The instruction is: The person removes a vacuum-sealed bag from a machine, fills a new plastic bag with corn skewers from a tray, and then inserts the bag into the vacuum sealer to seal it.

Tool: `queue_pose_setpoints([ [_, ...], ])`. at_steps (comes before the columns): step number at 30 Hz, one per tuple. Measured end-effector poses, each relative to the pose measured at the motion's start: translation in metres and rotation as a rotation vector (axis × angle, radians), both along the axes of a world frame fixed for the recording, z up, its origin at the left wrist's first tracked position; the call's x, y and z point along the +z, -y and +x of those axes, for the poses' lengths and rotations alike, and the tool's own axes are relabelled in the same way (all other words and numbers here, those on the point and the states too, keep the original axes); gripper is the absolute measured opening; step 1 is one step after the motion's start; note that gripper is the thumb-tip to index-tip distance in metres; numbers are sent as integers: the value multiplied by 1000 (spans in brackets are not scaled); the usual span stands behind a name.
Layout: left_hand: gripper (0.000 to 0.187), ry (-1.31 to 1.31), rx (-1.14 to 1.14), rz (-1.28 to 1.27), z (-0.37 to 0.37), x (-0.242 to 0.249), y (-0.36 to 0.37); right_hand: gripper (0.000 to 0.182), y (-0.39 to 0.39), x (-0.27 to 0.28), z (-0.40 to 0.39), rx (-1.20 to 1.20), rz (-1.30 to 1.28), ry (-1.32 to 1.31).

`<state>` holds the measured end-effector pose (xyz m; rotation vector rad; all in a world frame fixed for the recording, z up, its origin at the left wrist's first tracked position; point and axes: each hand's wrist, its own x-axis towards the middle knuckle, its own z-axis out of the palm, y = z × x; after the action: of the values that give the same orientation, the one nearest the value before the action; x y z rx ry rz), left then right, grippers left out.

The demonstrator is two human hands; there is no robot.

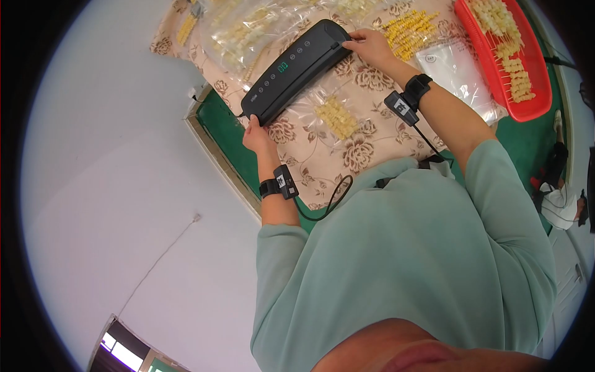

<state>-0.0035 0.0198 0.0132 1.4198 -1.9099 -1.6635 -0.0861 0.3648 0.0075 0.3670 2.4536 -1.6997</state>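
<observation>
A black vacuum sealer [297,65] with a lit green display lies slanted on a floral cloth [365,152]. My left hand [256,135] grips its near left end. My right hand [370,46] presses on its far right end, fingers curled over the lid edge. A clear bag of yellow food skewers [334,116] sticks out from under the sealer toward me, its mouth inside the machine. Both wrists wear black bands with small devices and cables.
A red tray [540,105] of skewers sits at the right. Beside it lie empty clear bags [455,71] and a loose pile of yellow skewers [410,28]. Filled bags [245,34] lie beyond the sealer. The green table edge [226,127] shows at left.
</observation>
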Motion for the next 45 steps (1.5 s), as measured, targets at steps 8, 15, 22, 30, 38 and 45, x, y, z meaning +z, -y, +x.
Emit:
queue_pose_setpoints([
  [8,26,8,92,251,-3,10,-1,43,-5,-13,-9,95,139,-9],
  [15,23,-17,-104,243,0,5,6,49,-2,-27,-4,-79,-37,87],
  [22,34,3,-165,267,-13,-1,26,39,-2,-18,8,8,-204,96],
  [30,50,15,-138,199,-45,11,46,39,-3,-11,13,100,-66,70],
  [38,23,93,-86,98,-94,36,42,36,1,-29,31,92,180,-320],
  [45,30,-9,-64,144,-91,34,48,32,22,-14,58,287,45,-209],
])
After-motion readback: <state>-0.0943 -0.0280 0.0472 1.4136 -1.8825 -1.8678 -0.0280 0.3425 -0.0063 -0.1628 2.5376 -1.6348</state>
